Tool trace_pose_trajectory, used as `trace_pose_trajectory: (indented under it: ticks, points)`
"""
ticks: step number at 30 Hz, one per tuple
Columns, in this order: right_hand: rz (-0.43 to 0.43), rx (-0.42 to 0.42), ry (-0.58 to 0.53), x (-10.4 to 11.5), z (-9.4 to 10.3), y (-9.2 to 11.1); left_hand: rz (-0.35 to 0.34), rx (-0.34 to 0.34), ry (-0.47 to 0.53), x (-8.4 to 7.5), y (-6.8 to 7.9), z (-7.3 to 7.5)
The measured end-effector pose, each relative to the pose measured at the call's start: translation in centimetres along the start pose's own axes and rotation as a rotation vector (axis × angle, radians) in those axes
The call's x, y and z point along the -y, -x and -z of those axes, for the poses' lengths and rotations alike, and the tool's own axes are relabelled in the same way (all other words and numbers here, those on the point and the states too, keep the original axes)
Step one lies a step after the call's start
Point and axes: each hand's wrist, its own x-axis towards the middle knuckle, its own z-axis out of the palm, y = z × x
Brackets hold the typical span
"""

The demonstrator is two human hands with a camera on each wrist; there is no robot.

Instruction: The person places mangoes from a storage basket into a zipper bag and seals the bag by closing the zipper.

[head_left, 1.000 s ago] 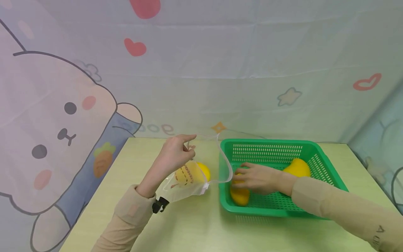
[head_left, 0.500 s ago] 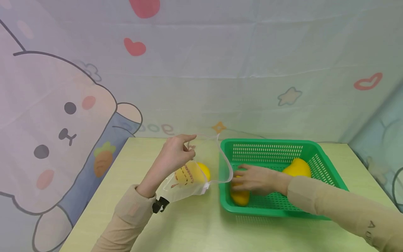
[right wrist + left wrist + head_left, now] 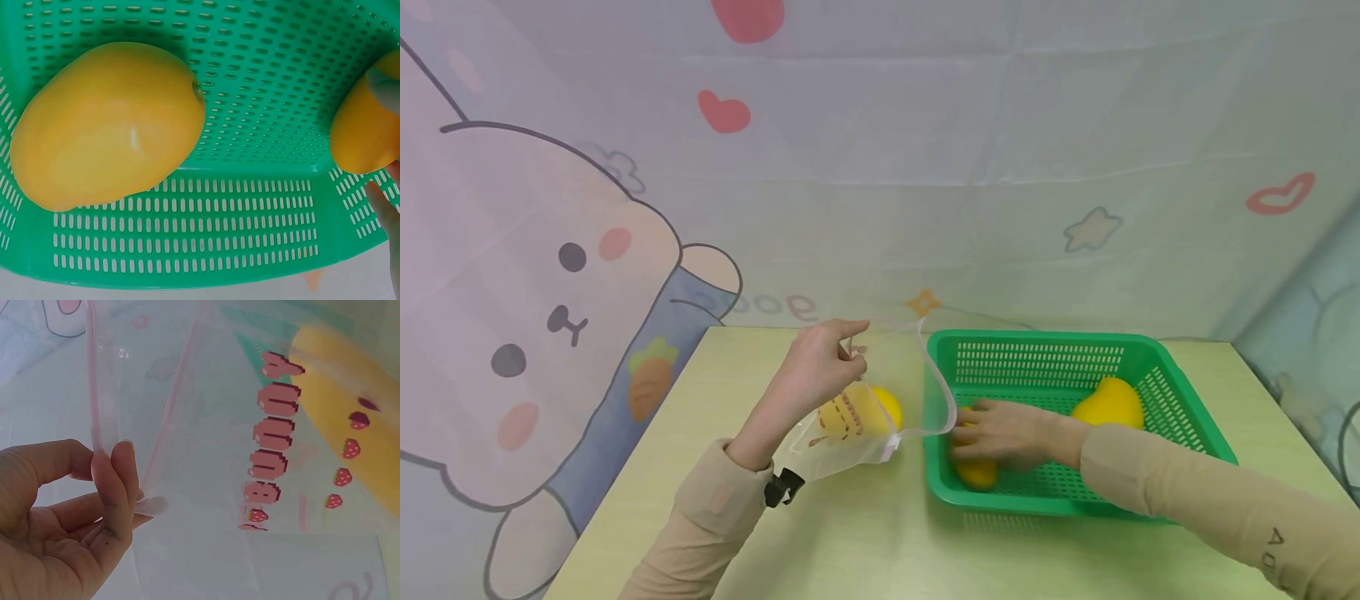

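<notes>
My left hand [image 3: 814, 368] pinches the rim of a clear zip bag [image 3: 835, 458] between thumb and fingers, its mouth spread toward the basket. Pink "BUNNY" lettering [image 3: 272, 428] and small strawberries mark the bag in the left wrist view. Inside it lies a yellow mango [image 3: 887, 408]. My right hand [image 3: 1011, 433] reaches into the green basket [image 3: 1052, 505] and grips a mango [image 3: 356, 137] at its left end. Thumb and fingertips touch that mango's sides in the right wrist view; my hand hides part of it from above. Another mango [image 3: 112, 125] lies at the basket's right end.
The basket stands on a pale wooden table [image 3: 865, 550], just right of the bag. A printed cloth [image 3: 880, 167] with a bunny and hearts hangs behind the table. At the far right edge runs a dark cable [image 3: 1343, 450].
My right hand has shifted slightly down and its fingers have settled on the mango at the basket's left end. The left hand and bag hold still.
</notes>
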Motion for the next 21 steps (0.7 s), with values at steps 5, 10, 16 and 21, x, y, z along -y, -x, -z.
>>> trace_pose_trajectory:
  ticks: [5, 10, 16, 21]
  points:
    - [-0.013, 0.03, -0.012, 0.15, 0.05, -0.07, 0.005, 0.002, 0.0, 0.06, 0.03, -0.04]
    - [-0.019, 0.04, 0.002, 0.26, 0.17, -0.16, 0.021, 0.007, 0.004, -0.06, 0.13, 0.02]
    - [-0.028, 0.058, 0.023, 0.35, 0.13, -0.15, 0.027, 0.007, 0.01, -0.08, 0.12, -0.02]
    - [-0.024, 0.061, 0.061, 0.29, 0.14, -0.01, 0.028, 0.007, 0.01, -0.06, 0.09, -0.08]
